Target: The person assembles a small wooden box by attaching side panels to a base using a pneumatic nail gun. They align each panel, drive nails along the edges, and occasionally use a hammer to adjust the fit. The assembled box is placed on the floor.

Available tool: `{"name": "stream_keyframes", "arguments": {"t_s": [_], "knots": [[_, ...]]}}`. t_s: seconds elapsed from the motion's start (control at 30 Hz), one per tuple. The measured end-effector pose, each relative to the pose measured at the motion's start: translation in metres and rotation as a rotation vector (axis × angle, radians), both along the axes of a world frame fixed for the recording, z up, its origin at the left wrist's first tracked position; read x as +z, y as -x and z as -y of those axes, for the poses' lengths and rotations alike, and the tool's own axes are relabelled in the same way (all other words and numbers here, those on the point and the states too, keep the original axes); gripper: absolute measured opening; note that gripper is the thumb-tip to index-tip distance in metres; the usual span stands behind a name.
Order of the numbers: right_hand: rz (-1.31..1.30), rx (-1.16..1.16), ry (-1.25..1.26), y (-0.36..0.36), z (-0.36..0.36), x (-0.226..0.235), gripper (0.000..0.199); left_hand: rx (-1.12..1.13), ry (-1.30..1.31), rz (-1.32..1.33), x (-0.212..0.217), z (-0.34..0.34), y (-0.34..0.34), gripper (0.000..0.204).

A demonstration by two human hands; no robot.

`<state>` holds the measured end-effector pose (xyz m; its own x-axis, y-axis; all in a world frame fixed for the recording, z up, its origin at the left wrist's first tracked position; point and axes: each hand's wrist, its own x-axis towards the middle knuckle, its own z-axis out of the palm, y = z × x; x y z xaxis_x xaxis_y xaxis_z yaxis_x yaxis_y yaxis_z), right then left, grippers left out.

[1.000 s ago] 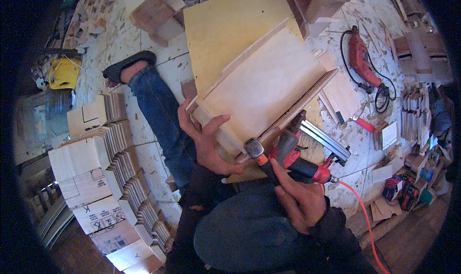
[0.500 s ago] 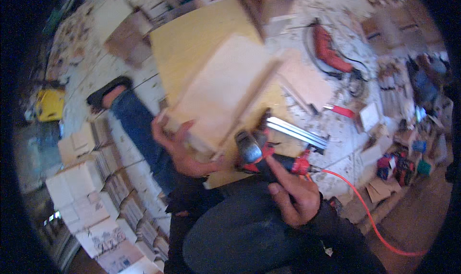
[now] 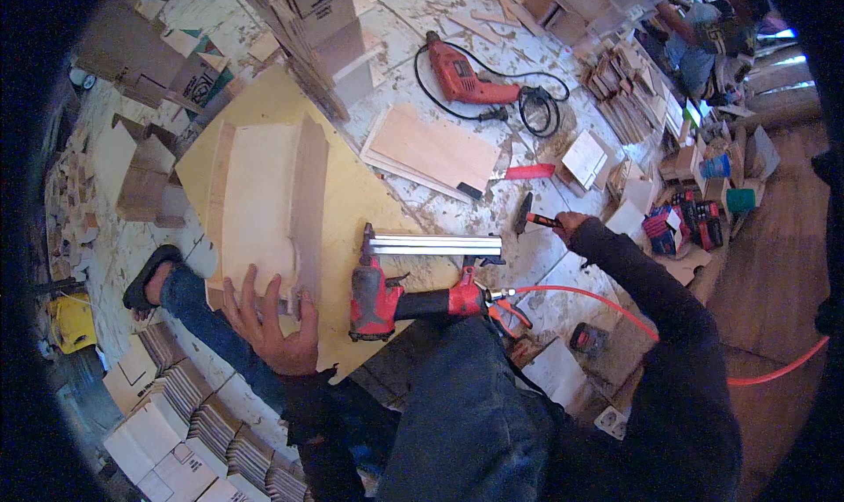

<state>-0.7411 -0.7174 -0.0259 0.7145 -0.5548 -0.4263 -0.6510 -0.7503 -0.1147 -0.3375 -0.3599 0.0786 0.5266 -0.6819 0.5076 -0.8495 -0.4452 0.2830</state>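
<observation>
A shallow pale wooden tray-like assembly [image 3: 257,185] with raised sides lies on a yellow board [image 3: 352,203] in front of me. My left hand [image 3: 274,326] rests on its near end, fingers spread and stretched out over the wood. Further right, my right hand [image 3: 573,226] is closed around the handle of a small hammer [image 3: 538,219], whose dark head points left. Between the hands, a red and black air nailer [image 3: 374,300] with a silver magazine lies at the board's near right edge, touched by neither hand.
A red hose [image 3: 607,301] runs right from the nailer. Beyond are a corded red drill [image 3: 462,76], thin wooden panels [image 3: 431,146] and a red-handled tool [image 3: 530,172]. Stacked cardboard pieces [image 3: 176,440] stand near left; another person [image 3: 708,40] sits far right.
My right hand has left the air nailer, moved right and now holds the hammer. The wooden assembly has turned to lie flatter and straighter on the board; the view has shifted.
</observation>
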Motion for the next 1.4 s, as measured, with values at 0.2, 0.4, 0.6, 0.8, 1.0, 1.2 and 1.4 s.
{"name": "stream_keyframes", "arguments": {"t_s": [0.2, 0.4, 0.6, 0.8, 1.0, 1.2, 1.4], "knots": [[0.400, -0.094, 0.227, -0.032, -0.031, 0.012, 0.019, 0.041, -0.256, 0.077, 0.011, -0.006, -0.001, 0.037], [0.398, -0.085, -0.337, -0.061, -0.196, 0.080, 0.017, 0.325, 0.045, -0.035, 0.011, -0.004, -0.023, 0.055], [0.001, -0.124, -0.152, -0.031, -0.232, -0.015, 0.056, 0.644, 0.253, -0.541, -0.022, 0.017, -0.061, 0.084], [0.043, -0.185, 0.160, -0.003, -0.238, -0.085, 0.055, 0.565, 0.252, -0.541, -0.027, 0.017, -0.098, 0.085], [0.024, -0.150, -0.088, -0.006, -0.215, -0.057, 0.042, 0.420, 0.265, -0.551, -0.032, 0.015, -0.148, 0.085], [-0.324, 0.368, -0.501, -0.042, -0.175, 0.102, 0.029, 0.496, 0.300, -0.571, -0.036, 0.023, -0.148, 0.081], [0.127, -0.062, -1.164, -0.128, -0.180, 0.182, 0.042, 0.600, 0.490, -0.520, -0.039, 0.039, -0.137, 0.068]]}}
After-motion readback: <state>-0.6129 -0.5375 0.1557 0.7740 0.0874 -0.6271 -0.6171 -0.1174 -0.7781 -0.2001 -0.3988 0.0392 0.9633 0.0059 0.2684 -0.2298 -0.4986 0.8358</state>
